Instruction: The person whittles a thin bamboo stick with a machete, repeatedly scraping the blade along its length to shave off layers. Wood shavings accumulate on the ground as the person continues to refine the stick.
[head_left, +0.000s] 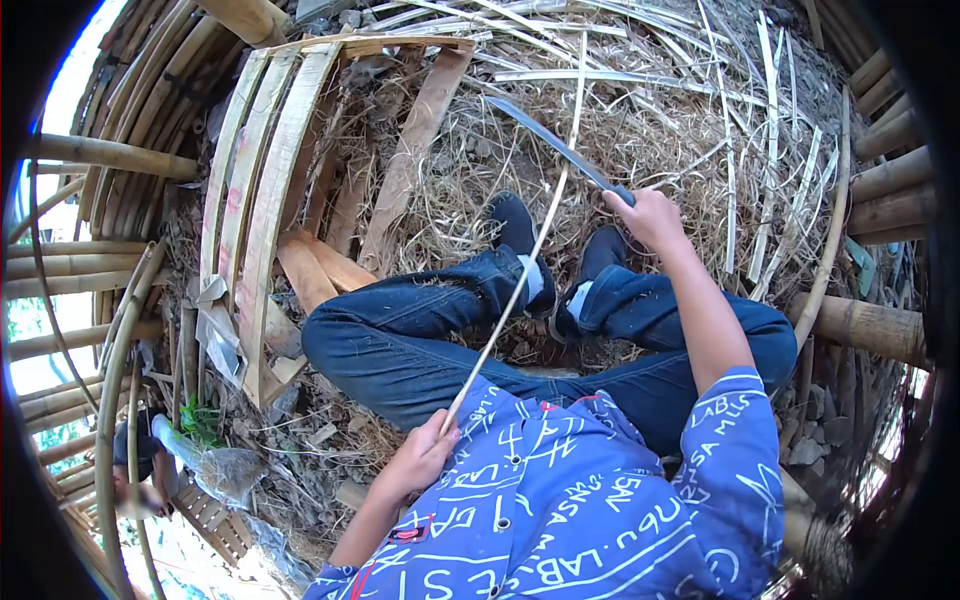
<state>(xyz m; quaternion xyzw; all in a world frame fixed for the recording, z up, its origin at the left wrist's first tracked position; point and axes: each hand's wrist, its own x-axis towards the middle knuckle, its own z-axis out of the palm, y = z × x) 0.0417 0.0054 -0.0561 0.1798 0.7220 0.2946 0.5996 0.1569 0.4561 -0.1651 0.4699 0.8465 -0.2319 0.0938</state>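
Observation:
My left hand (pixel 425 455) is closed round the near end of a long, thin bamboo strip (pixel 520 285), close against my shirt. From there the strip runs up between my legs and over the ground toward the top of the view. In my right hand (pixel 650 220) is the dark handle of a long-bladed knife (pixel 560 147), held above my right shoe. Its blade points up and to the left and crosses the bamboo strip in this view. Both of my shoes (pixel 514 222) rest among curled shavings (pixel 460 200).
A wooden slatted crate (pixel 290 170) stands on the left. Split bamboo strips (pixel 765 150) lie at the upper right and top. Thick bamboo poles (pixel 870 325) edge the right side, and stacked poles (pixel 80 265) the left. Another person (pixel 140 460) is at the lower left.

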